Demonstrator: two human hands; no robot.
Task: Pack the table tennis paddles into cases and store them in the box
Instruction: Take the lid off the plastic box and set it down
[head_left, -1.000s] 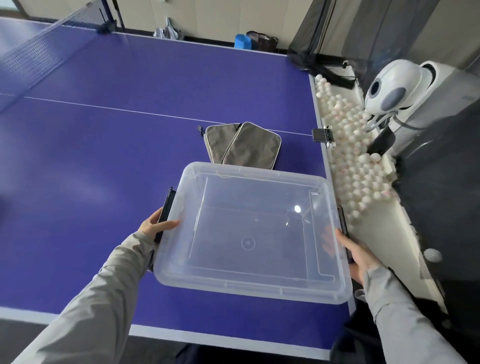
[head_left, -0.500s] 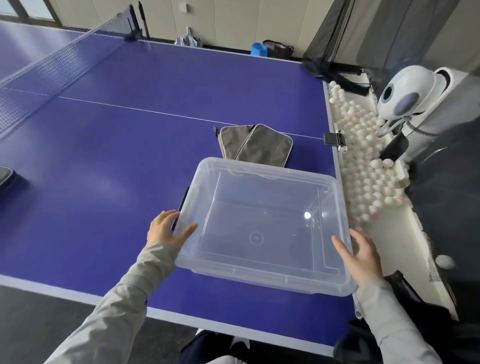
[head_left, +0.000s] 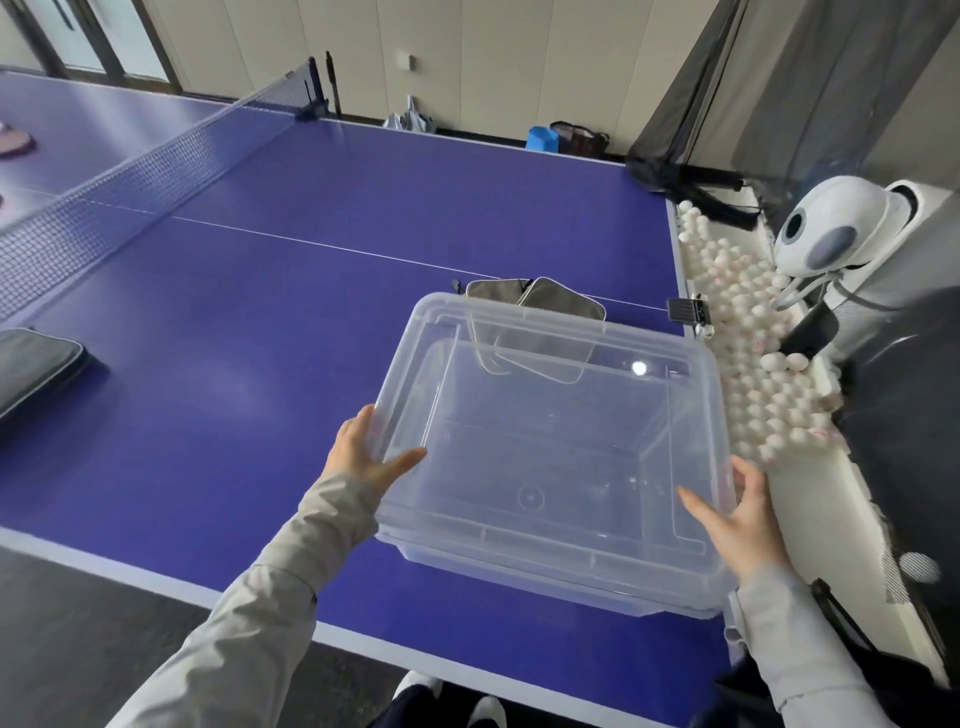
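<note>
A clear plastic box (head_left: 550, 556) sits near the right corner of the blue table (head_left: 249, 415), tilted with its far edge raised. My left hand (head_left: 363, 452) grips its left rim, thumb lying on top. On the right rim, my right hand (head_left: 743, 519) grips the same way. Two grey-brown paddle cases (head_left: 563, 301) overlap just behind the box, partly seen through its wall. Another dark case (head_left: 31, 364) rests at the table's left edge. A reddish paddle (head_left: 13, 143) lies beyond the net.
The net (head_left: 130, 187) crosses the table at the upper left. Off the right edge, a white tray holds several white balls (head_left: 743, 322), beside a white ball machine (head_left: 831, 228) and dark netting. A small black clamp (head_left: 685, 312) sits on that edge.
The box has tilted up and its far edge now overlaps the two cases. Both hands shifted from the black side latches to the rim. The view swung left, showing the net and the left case.
</note>
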